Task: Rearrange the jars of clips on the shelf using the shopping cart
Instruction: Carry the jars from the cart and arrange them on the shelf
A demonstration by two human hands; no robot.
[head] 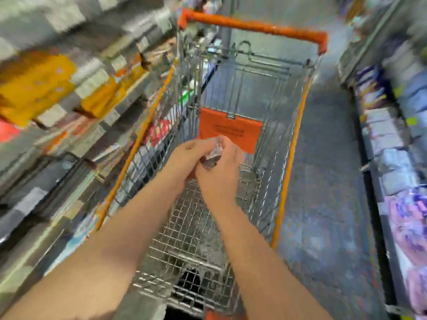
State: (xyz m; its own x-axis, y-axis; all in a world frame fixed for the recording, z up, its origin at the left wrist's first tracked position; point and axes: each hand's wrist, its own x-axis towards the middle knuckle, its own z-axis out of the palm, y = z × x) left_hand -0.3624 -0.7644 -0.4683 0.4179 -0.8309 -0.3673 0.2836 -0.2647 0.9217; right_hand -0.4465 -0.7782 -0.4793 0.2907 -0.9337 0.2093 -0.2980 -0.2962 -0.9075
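Aisle view, heavy motion blur throughout. The shelf (76, 93) on my left is stacked with yellow and white packs; the opposite racks (392, 135) on the right hold purple and white goods; no detail is readable on either. The shopping cart (290, 158) fills the middle, a wire basket with orange rim and orange handle (254, 25) at the far end, and an orange flap (228, 132) hanging inside. I see nothing lying on the basket floor, though blur may hide small items. Both forearms reach out over the basket. Left hand (184, 158) and right hand (221, 172) meet above the cart's middle, fingers of each curled round one small glinting object, which I take to be a jar of clips (213, 153); it sits between the two palms, held clear of the wire. Lid and label can't be made out. My judgement: light, rigid, smooth-sided, likely clear plastic or glass, so slippery and liable to roll on the mesh. I'd hold it round the body with the thumb opposite the fingers, not by the cap, and set it down upright.
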